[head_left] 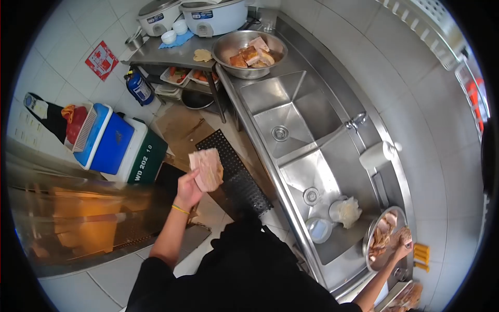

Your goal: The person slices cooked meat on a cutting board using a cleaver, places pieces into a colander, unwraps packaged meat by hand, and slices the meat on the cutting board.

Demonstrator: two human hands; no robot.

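My left hand (188, 189), with a yellow band at the wrist, is closed on the edge of a thick slab of pale cooked pork (207, 167). It holds the slab up over the floor, left of the sink. Far to the right, my right hand (404, 250) reaches into a metal bowl (368, 236) by the wall. Its fingers are closed around a piece of meat (403, 235), partly hidden by the hand. Browned strips of meat (381, 240) lie in that bowl.
A double steel sink (283, 106) runs along my right, with a tap (355, 121). Beyond it, a large metal bowl (221, 49) holds roasted pork chunks (252, 54). Coolers (112, 143) and a black perforated mat (236, 174) are on the left.
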